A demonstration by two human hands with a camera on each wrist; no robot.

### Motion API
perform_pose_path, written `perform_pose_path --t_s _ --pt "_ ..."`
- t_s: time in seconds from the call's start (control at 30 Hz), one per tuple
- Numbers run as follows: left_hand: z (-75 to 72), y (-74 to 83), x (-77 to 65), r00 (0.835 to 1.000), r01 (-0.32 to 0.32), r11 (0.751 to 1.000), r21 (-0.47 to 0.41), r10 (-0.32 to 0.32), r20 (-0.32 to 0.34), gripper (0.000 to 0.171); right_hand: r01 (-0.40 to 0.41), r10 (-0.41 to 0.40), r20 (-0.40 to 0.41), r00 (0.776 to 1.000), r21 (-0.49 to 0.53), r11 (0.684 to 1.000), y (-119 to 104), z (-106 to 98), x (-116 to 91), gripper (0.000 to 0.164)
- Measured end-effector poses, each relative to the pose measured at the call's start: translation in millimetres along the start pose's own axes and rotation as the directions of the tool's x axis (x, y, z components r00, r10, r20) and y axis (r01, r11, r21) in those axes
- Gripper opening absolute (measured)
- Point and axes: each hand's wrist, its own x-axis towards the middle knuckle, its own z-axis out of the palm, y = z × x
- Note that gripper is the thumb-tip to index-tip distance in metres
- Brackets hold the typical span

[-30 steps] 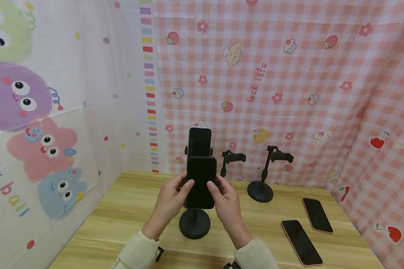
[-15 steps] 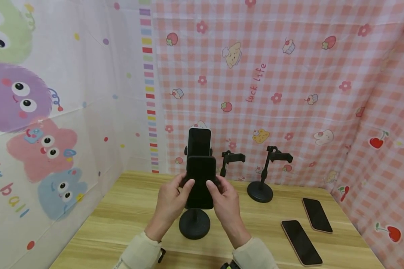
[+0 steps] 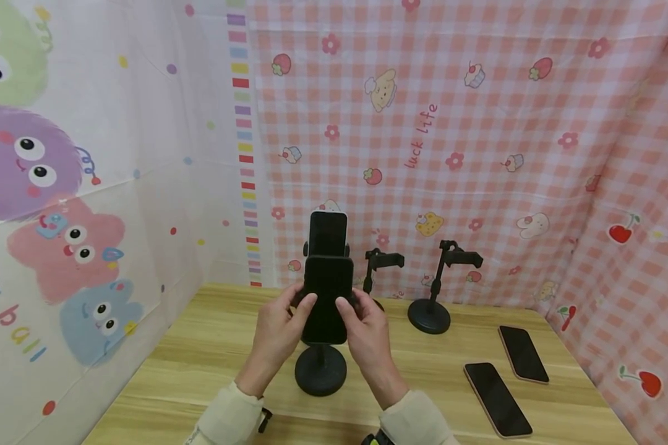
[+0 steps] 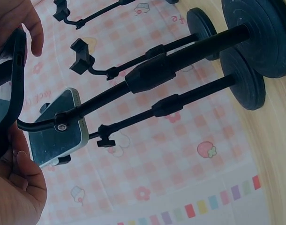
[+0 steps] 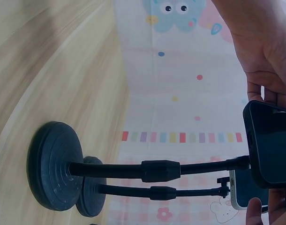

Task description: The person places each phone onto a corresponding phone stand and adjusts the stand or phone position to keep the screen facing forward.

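above the round base (image 3: 320,371) of the near stand (image 4: 199,50), a black phone (image 3: 328,303) is held roughly upright, screen toward the person. the left hand (image 3: 275,327) and the right hand (image 3: 372,334) grip it from both sides, fingers curled behind, a thumb on the front near each edge. it should handle as a fairly light, stiff slab, smooth enough to slip, with glass that would take a drop badly. the long side edges look the best hold; the stem looks slim, so hard pushing might rock it.

what lies behind the phone is hard to make out: fingers and the phone itself cover the holder, so i cannot tell whether it is seated there or merely touching. the right wrist view shows the stem running to its back but cuts off its far side.

just beyond, a pale-rimmed phone (image 3: 328,230) stands upright, its lower part hidden. to the right are an inner stand (image 3: 388,260), its foot mostly covered by the right hand, and an outer stand (image 3: 430,316). farther right, a far pink-edged phone (image 3: 523,354) and a close pink-edged phone (image 3: 498,400) lie on the table (image 3: 200,364).
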Motion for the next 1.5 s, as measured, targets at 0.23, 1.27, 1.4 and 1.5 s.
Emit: perform_pose_path --t_s 0.23,1.27,1.4,1.5 --pt "-4.0 -2.2 1.1 1.0 -0.008 1.0 0.013 0.008 0.002 0.024 0.018 -0.019 0.027 0.999 0.018 1.0 3 3 0 0.034" --pt "-13.7 -14.8 -1.3 0.978 0.207 0.949 -0.237 -0.193 0.083 0.033 0.023 -0.033 -0.033 0.999 -0.268 0.963 -15 16 -4 0.031" --pt "-14.4 -11.4 -2.4 0.975 0.218 0.937 -0.272 -0.197 0.101 0.033 0.008 -0.013 -0.017 1.0 -0.259 0.966 -14 15 -5 0.031" --pt "-17.3 0.2 -3.4 0.977 0.209 0.94 -0.27 -0.188 0.103 0.032 0.006 -0.01 -0.017 1.0 -0.238 0.971 -12 14 -6 0.031"
